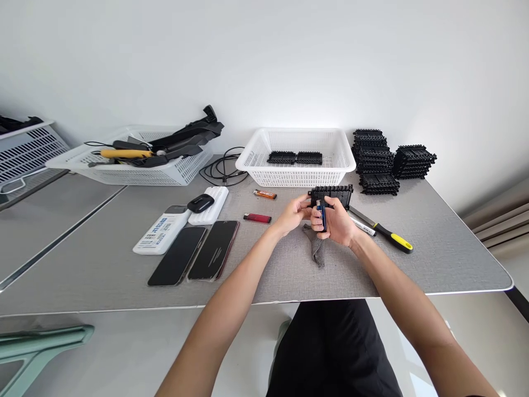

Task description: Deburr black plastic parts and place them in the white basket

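Where the hands meet: black part (336,193), held over the table (256,264), in front of the white basket (295,177).
Front edge: passes below both forearms (243,275), well apart from the hands; bare tabletop lies between.
Left room: open strip between left forearm and phones (214,251).
Right room: bare tabletop from the tool (392,238) to the rounded corner.
Left hand (294,215): fingers grasping the part's left end, arm reaching in from lower left.
Right hand (339,222): fingers curled around the blue lighter (323,219), nearly upright; thumb at the part, contact hard to tell.
Under the hands: crumpled grey cloth (317,252).
Beside the right wrist: marker (367,227) and tool, crowding that side.
Behind: basket walls, two similar parts inside; stacks (374,157) stand to its right.
Left of the hands: red lighter (257,218), orange lighter (265,194) behind it; farther out, two power banks (161,231), a black case (200,203) on one, and a coiled cable (219,172).
Far left: loaded basket (144,175).
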A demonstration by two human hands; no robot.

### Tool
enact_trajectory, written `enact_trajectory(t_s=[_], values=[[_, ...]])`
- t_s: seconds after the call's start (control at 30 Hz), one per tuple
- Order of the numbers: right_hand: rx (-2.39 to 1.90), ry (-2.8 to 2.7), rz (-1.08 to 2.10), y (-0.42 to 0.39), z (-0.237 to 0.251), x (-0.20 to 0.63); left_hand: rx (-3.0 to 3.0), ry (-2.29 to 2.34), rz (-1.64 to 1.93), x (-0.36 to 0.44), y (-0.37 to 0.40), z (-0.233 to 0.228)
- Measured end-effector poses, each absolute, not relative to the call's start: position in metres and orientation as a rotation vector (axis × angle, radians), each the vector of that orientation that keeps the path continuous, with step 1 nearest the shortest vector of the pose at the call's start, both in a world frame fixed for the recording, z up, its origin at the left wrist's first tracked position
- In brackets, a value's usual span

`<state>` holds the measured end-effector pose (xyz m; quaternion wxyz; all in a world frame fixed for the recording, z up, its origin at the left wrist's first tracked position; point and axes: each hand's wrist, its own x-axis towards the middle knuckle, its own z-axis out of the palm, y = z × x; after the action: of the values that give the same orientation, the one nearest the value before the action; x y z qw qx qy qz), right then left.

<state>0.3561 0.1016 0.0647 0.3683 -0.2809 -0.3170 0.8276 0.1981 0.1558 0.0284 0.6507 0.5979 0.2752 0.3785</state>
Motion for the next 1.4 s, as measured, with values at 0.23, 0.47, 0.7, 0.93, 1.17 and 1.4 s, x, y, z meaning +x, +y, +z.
enact_trajectory(t_s=[0.23,0.47,0.7,0.93,1.17,1.4], values=[[-1.033,-0.736,1.361,0.108,0.049,0.354,1.055,0.627,1.038,0.192,0.163,0.029],[-1.053,-0.851,1.126,0.111,0.040,0.351,1.096,0.649,0.938,0.191,0.157,0.037],[-1.013,-0.826,0.926,0.117,0.032,0.357,1.348,0.756,0.981,0.203,0.149,0.037],[-1.169,-1.033,0.659,0.117,0.029,0.360,1.445,0.822,1.111,0.201,0.156,0.031],[-1.113,-1.076,0.462,0.102,0.048,0.351,1.414,0.934,1.201,0.199,0.162,0.019],[-0.779,-0.949,1.455,0.104,0.052,0.346,1.534,0.976,1.228,0.201,0.161,0.022]])
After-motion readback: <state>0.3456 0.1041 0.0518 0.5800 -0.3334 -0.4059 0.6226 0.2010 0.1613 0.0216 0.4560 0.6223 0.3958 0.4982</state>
